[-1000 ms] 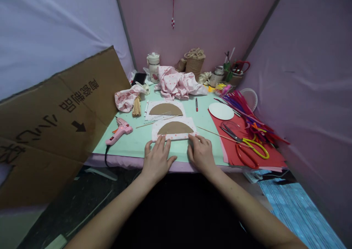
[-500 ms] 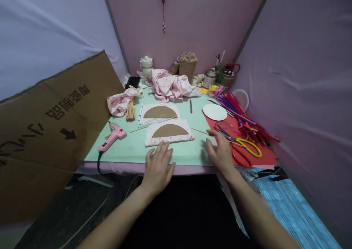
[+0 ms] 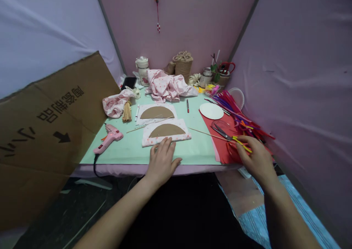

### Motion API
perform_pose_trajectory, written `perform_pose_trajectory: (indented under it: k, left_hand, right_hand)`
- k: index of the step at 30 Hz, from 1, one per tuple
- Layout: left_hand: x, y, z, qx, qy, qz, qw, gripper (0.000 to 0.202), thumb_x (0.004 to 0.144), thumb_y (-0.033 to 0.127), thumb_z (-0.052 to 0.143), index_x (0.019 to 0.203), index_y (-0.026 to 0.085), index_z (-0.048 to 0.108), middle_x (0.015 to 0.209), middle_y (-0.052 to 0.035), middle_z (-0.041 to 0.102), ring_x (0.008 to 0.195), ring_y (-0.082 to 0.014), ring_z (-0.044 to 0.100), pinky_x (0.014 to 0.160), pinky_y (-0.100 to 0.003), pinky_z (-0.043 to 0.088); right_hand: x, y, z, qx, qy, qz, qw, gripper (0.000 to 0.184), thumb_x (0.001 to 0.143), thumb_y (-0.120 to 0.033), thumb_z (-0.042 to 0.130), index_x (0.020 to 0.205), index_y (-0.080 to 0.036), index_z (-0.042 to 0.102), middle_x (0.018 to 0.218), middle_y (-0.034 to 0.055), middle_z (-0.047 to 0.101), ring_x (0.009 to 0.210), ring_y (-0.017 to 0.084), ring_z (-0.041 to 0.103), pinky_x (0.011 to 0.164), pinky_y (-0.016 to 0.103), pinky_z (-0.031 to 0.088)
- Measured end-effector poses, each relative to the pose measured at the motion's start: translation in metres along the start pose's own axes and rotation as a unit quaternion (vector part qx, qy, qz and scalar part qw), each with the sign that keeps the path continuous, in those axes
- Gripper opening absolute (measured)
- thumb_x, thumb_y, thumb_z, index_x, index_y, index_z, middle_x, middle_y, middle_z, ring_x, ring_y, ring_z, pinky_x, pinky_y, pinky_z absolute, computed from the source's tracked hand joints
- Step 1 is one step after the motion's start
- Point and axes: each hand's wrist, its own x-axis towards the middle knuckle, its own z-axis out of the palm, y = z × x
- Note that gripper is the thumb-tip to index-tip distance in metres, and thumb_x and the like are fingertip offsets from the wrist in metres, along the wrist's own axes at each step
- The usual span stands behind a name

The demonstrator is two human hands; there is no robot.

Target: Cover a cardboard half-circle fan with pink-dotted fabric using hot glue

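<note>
My left hand (image 3: pixel 162 161) lies with fingers spread at the table's front, its fingertips on the folded near edge of a pink-and-white cloth piece (image 3: pixel 187 136). A brown cardboard half-circle (image 3: pixel 167 130) rests on that cloth. Behind it, a second cardboard half-circle (image 3: pixel 157 112) lies on another cloth piece. At the right, my right hand (image 3: pixel 256 155) closes on the yellow handle of a pair of scissors (image 3: pixel 224 134). The scissors' dark blades point left and away over red sheets (image 3: pixel 218 143). My palm hides part of the handles.
A pink glue gun (image 3: pixel 109 139) with a cord lies left, beside a leaning cardboard panel (image 3: pixel 63 106). Thin sticks (image 3: pixel 127 112), crumpled cloth (image 3: pixel 167 85), a bottle (image 3: pixel 142 71) and twine (image 3: pixel 183 65) stand or lie farther back. Pipe cleaners (image 3: pixel 231 104) and a white disc (image 3: pixel 211 111) are right.
My right hand has moved right from beside the thin stick onto the scissors, and the yellow handle has tilted up. My left hand has slid slightly forward onto the cloth edge.
</note>
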Motion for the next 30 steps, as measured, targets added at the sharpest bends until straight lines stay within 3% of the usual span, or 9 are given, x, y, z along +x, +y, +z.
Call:
perform_pose_trajectory:
  k: [4,7,11,13,16,19,21,25,30]
  left_hand:
    - [0.008,-0.005,-0.003,-0.013,-0.012,-0.005,1.0,0.043,0.095,0.036,0.056,0.132,0.015,0.056,0.145,-0.0175,0.054,0.136,-0.0314,0.048,0.106,-0.049,0.034]
    - [0.006,-0.007,-0.006,-0.063,0.015,-0.01,0.998,0.038,0.096,0.034,0.054,0.129,0.016,0.057,0.145,-0.0175,0.053,0.137,-0.0319,0.047,0.108,-0.051,0.033]
    - [-0.008,0.003,-0.012,-0.276,0.046,-0.069,0.958,0.027,0.095,0.034,0.053,0.116,0.019,0.062,0.141,-0.0152,0.057,0.133,-0.0285,0.051,0.109,-0.048,0.038]
    - [-0.015,0.012,-0.015,-0.44,0.011,-0.149,0.885,0.027,0.092,0.035,0.056,0.114,0.02,0.062,0.134,-0.014,0.061,0.126,-0.0259,0.056,0.107,-0.044,0.044]
    - [-0.017,0.024,-0.018,-0.645,-0.048,-0.291,0.705,0.031,0.087,0.033,0.063,0.115,0.019,0.062,0.131,-0.0136,0.064,0.124,-0.0253,0.06,0.107,-0.042,0.046]
    - [-0.009,0.027,-0.023,-0.751,-0.039,-0.392,0.529,0.032,0.082,0.023,0.068,0.113,0.017,0.063,0.135,-0.0149,0.061,0.125,-0.0253,0.06,0.112,-0.04,0.044]
    - [-0.003,0.026,-0.025,-0.785,-0.012,-0.424,0.451,0.031,0.082,0.018,0.067,0.113,0.015,0.062,0.136,-0.0164,0.061,0.123,-0.0248,0.062,0.113,-0.037,0.044]
    - [0.006,0.021,-0.027,-0.817,0.022,-0.443,0.368,0.034,0.082,0.011,0.063,0.116,0.012,0.057,0.136,-0.0196,0.06,0.121,-0.0245,0.064,0.11,-0.034,0.048]
    - [0.013,0.019,-0.028,-0.824,0.042,-0.459,0.33,0.041,0.083,0.008,0.057,0.123,0.013,0.051,0.137,-0.0189,0.059,0.119,-0.0237,0.065,0.106,-0.034,0.052]
  right_hand:
    - [-0.007,0.014,-0.013,-0.021,-0.006,0.011,1.0,0.027,0.089,-0.042,0.05,0.095,-0.021,0.065,0.095,0.0119,0.072,0.091,0.026,0.067,0.081,0.04,0.052]
    - [-0.009,0.008,-0.019,-0.017,-0.005,0.029,0.999,0.027,0.09,-0.042,0.05,0.094,-0.021,0.065,0.096,0.0116,0.072,0.089,0.026,0.068,0.079,0.04,0.052]
    - [0.005,-0.024,-0.006,0.069,-0.053,0.009,0.996,0.022,0.091,-0.038,0.052,0.095,-0.021,0.065,0.094,0.0088,0.073,0.083,0.023,0.068,0.076,0.036,0.053]
    - [0.025,-0.047,0.011,0.116,-0.098,-0.018,0.988,0.02,0.092,-0.035,0.052,0.097,-0.021,0.066,0.096,0.0082,0.073,0.085,0.022,0.068,0.077,0.034,0.053]
    - [0.07,-0.083,0.046,0.145,-0.186,-0.044,0.971,0.02,0.092,-0.03,0.055,0.102,-0.019,0.067,0.102,0.0075,0.074,0.086,0.019,0.068,0.079,0.031,0.052]
    - [0.118,-0.114,0.086,0.045,-0.297,-0.068,0.951,0.025,0.094,-0.023,0.051,0.113,-0.016,0.066,0.115,0.0096,0.071,0.099,0.018,0.066,0.088,0.028,0.047]
    - [0.142,-0.128,0.111,0.018,-0.326,-0.073,0.942,0.026,0.093,-0.023,0.055,0.113,-0.014,0.067,0.118,0.0123,0.07,0.105,0.02,0.064,0.089,0.028,0.045]
    - [0.166,-0.141,0.145,-0.023,-0.385,-0.066,0.92,0.019,0.084,-0.022,0.065,0.101,-0.017,0.071,0.108,0.01,0.073,0.097,0.021,0.065,0.081,0.027,0.045]
    - [0.171,-0.142,0.15,-0.034,-0.432,-0.05,0.9,0.012,0.076,-0.017,0.067,0.087,-0.017,0.071,0.097,0.0077,0.074,0.089,0.021,0.063,0.076,0.028,0.043]
